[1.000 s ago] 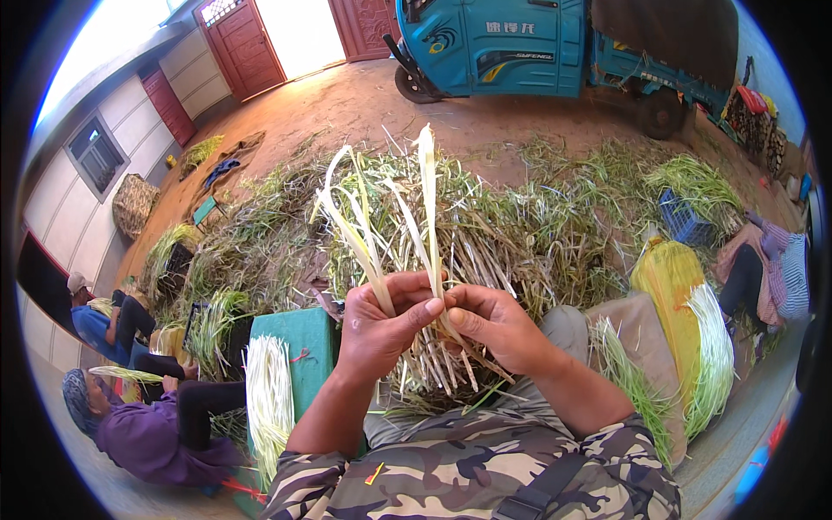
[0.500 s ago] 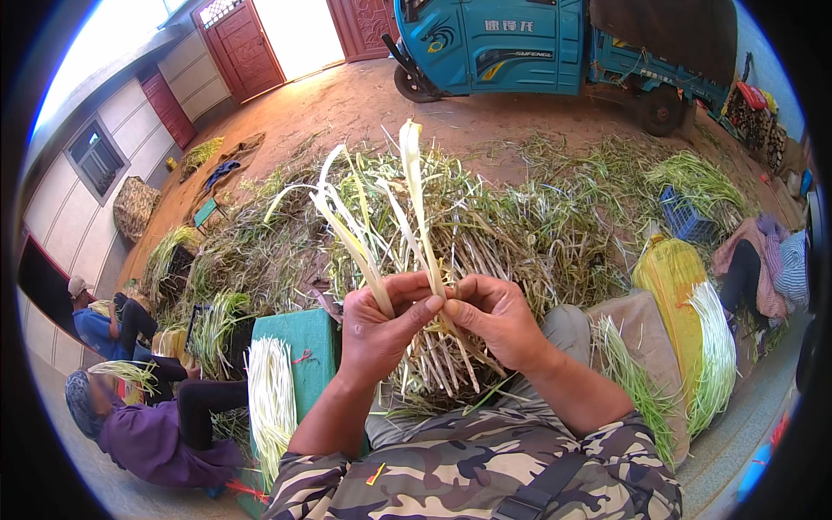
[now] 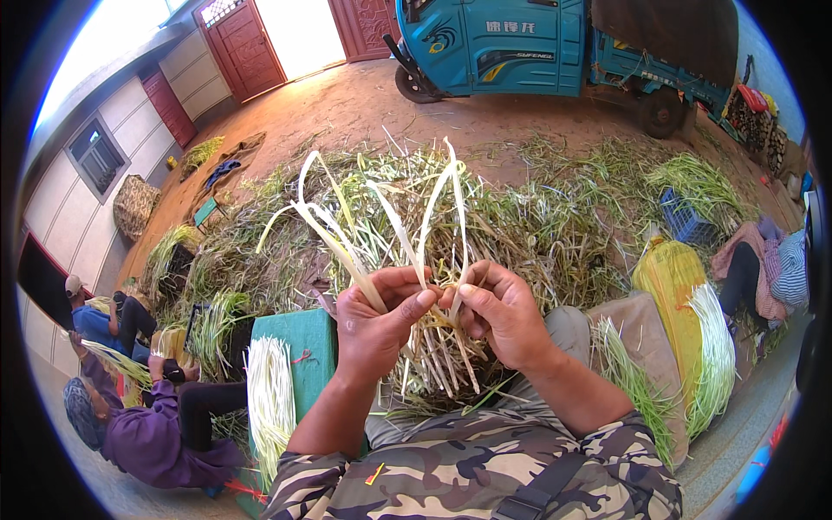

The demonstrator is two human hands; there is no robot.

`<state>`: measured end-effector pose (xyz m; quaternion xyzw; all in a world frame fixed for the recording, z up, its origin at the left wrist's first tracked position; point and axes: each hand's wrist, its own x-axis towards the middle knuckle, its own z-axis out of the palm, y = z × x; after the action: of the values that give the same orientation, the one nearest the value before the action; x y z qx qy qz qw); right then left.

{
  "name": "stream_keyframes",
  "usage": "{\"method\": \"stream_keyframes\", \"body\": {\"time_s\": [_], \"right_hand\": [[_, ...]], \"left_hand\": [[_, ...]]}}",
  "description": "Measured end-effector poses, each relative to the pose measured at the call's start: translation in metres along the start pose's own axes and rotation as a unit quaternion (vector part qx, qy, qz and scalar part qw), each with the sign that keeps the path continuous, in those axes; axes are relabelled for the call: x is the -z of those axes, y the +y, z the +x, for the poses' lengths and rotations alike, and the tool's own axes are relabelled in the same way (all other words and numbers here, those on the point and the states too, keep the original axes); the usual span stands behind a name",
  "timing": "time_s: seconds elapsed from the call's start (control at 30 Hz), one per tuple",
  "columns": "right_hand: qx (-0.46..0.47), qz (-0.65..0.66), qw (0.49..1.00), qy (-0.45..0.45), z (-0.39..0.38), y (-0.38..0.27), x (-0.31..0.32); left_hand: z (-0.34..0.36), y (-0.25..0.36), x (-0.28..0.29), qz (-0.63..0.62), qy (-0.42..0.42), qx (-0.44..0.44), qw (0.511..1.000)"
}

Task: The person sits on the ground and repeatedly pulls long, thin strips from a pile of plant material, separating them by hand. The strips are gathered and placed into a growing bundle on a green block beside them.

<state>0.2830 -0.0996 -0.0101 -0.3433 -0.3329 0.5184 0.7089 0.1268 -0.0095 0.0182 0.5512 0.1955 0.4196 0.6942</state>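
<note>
My left hand (image 3: 374, 328) pinches the lower ends of several pale leafy stalks (image 3: 340, 247), whose long whitish leaves fan upward and bend over. Close beside it, my right hand (image 3: 503, 321) is closed on a whitish leaf strip (image 3: 460, 227), and the fingertips of both hands almost meet. Just under the hands lies a heap of uncleaned stalks (image 3: 438, 360) with brownish root ends towards me. Left of my forearm, a bundle of cleaned white-green stalks (image 3: 271, 407) rests on a green block (image 3: 305, 347).
A wide litter of leaves and stalks (image 3: 555, 230) covers the ground ahead. Rightward are a yellow sack (image 3: 672, 269), another cleaned bundle (image 3: 712, 355) and a blue crate (image 3: 685, 217). A person in purple (image 3: 165, 442) sits at left, and a blue three-wheeled truck (image 3: 520, 52) is parked behind.
My hands have drawn slightly apart. A leaf strip has peeled away from the stalk between them, splitting at the top. The person in purple has raised an arm with stalks.
</note>
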Motion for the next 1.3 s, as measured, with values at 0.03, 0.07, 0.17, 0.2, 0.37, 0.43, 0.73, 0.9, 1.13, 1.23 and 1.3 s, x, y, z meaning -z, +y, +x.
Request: {"method": "stream_keyframes", "body": {"time_s": [0.03, 0.07, 0.17, 0.2, 0.37, 0.43, 0.73, 0.9, 1.13, 1.23, 1.3], "right_hand": [[-0.008, 0.026, 1.0, -0.013, 0.0003, -0.0011, 0.0002], [-0.015, 0.038, 0.999, -0.009, 0.0007, -0.0022, 0.0006], [-0.039, 0.086, 0.996, -0.003, 0.0023, -0.0046, 0.0024], [-0.041, 0.101, 0.994, -0.006, 0.0028, -0.005, 0.0032], [-0.039, 0.112, 0.993, -0.006, 0.0036, -0.0048, 0.0059], [-0.038, 0.109, 0.993, -0.01, 0.0039, -0.0052, 0.006], [-0.008, 0.037, 0.999, -0.029, 0.0062, -0.0056, 0.0039], [0.01, -0.064, 0.996, -0.059, 0.0045, -0.0007, 0.0045], [0.03, -0.127, 0.989, -0.065, 0.002, 0.0015, 0.0001], [-0.006, -0.146, 0.986, -0.078, -0.0001, 0.0012, -0.0026], [-0.034, -0.186, 0.98, -0.061, -0.002, -0.0005, -0.0026]], "left_hand": [[0.0002, 0.0001, 0.0004, -0.011, 0.0, 0.001, 1.0], [0.0002, 0.0004, 0.001, -0.019, 0.001, 0.006, 1.0], [0.0003, 0.0011, 0.0022, -0.014, 0.0, 0.011, 1.0], [0.0005, 0.0013, 0.0025, -0.024, -0.001, 0.001, 1.0], [0.0019, 0.0045, 0.0048, -0.024, 0.011, 0.0, 1.0], [0.0022, 0.0063, 0.006, -0.039, 0.001, 0.006, 0.999], [0.0024, 0.006, 0.0037, -0.055, 0.003, -0.001, 0.999], [0.0041, 0.0065, 0.005, -0.062, 0.003, 0.012, 0.998], [0.0053, 0.0013, 0.0021, -0.059, 0.019, 0.003, 0.998], [0.0052, 0.0002, 0.002, -0.064, 0.019, -0.002, 0.998], [0.005, -0.0004, 0.0021, -0.067, 0.02, -0.004, 0.998]]}}
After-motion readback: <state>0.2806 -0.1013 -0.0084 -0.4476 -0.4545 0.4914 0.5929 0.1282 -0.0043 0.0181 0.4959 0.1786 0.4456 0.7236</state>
